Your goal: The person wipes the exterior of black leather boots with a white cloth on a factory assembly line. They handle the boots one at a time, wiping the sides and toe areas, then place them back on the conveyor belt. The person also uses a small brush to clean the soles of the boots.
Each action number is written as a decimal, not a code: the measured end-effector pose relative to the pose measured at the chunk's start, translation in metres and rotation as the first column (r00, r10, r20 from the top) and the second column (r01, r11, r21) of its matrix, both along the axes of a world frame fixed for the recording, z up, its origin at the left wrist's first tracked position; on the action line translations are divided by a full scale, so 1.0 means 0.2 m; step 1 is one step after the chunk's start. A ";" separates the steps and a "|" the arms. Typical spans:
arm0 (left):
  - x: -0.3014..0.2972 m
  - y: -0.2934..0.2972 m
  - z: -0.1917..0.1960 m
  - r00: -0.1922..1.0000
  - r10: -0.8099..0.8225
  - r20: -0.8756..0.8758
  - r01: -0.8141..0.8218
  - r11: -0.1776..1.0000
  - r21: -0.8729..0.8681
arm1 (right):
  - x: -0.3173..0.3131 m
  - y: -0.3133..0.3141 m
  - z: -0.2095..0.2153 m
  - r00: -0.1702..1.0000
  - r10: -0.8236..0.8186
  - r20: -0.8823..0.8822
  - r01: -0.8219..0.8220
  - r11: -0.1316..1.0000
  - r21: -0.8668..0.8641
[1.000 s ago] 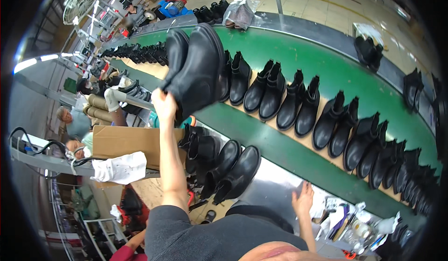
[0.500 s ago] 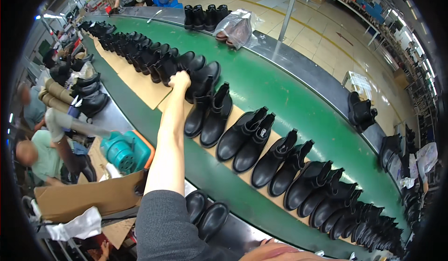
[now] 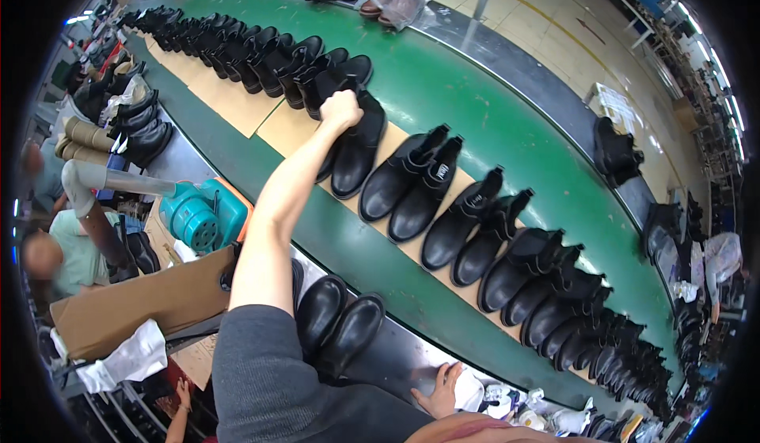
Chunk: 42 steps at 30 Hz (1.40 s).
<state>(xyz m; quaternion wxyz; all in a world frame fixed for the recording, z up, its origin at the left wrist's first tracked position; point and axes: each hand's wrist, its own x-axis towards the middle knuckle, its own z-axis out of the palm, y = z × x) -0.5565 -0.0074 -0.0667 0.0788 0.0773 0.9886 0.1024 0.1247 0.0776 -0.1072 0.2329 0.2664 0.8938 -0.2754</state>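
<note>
My left hand (image 3: 340,110) reaches over the green belt, fingers closed at the tops of a pair of black ankle boots. One boot (image 3: 358,158) of this pair stands toe toward me; its mate is partly hidden behind my hand and forearm. Just right of it stands another pair of black ankle boots (image 3: 423,193) with pull tabs at the back. Low in the picture, my right hand (image 3: 439,394) lies with fingers spread by the metal ledge, beside crumpled white material (image 3: 469,391). It holds nothing that I can see.
Long rows of black boots (image 3: 530,285) stand on brown cardboard (image 3: 226,102) along the green belt (image 3: 475,95). More black footwear (image 3: 352,328) sits on the near metal ledge. A teal machine (image 3: 198,217) and a cardboard box (image 3: 142,304) stand at left. Bagged brown shoes (image 3: 392,0) are on the far ledge.
My left hand has shifted right, from beside the boots farther left to the tops of the nearer pair. My right hand has come into view. The whole view has tilted downward.
</note>
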 end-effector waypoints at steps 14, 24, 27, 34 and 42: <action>1.94 -0.08 0.94 0.004 -0.983 -0.183 0.981 0.040 -0.192 | -0.14 0.32 0.27 0.525 -0.748 -0.407 0.440 0.647 -0.623; 2.76 -0.28 0.37 0.660 -0.716 -0.227 0.606 0.330 0.724 | 0.40 0.01 -0.09 0.558 -0.828 0.053 0.554 0.325 -0.766; 2.62 -0.42 -0.24 0.861 -0.223 0.457 -0.192 0.690 0.698 | 0.29 -0.04 -0.07 0.558 -0.826 0.081 0.613 0.344 -0.711; 2.58 -0.35 -0.02 0.432 -0.396 0.810 -0.607 0.537 0.586 | 0.26 0.05 -0.09 0.543 -0.798 0.263 0.548 0.100 -0.830; 2.68 -0.37 0.35 0.455 -0.557 0.695 -0.558 0.430 0.710 | 0.23 -0.04 0.24 0.383 -0.840 0.385 0.389 -0.231 -0.892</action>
